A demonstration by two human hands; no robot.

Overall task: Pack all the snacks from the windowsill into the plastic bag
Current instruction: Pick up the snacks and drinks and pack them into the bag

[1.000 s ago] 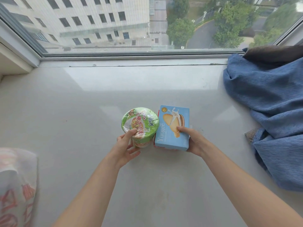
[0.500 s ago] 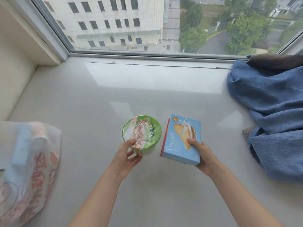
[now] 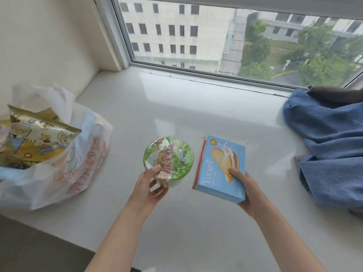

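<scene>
Left hand (image 3: 149, 185) grips round green-lidded instant noodle cup (image 3: 168, 159), thumb on lid, fingers curled beneath; right hand (image 3: 243, 185) pinches light-blue cardboard biscuit box (image 3: 220, 169) at its near corner, thumb on top; both held above white windowsill (image 3: 157, 107); white printed plastic bag (image 3: 64, 154) at left, yellow snack packet (image 3: 35, 140) inside; blue cloth (image 3: 326, 138) at right.
</scene>
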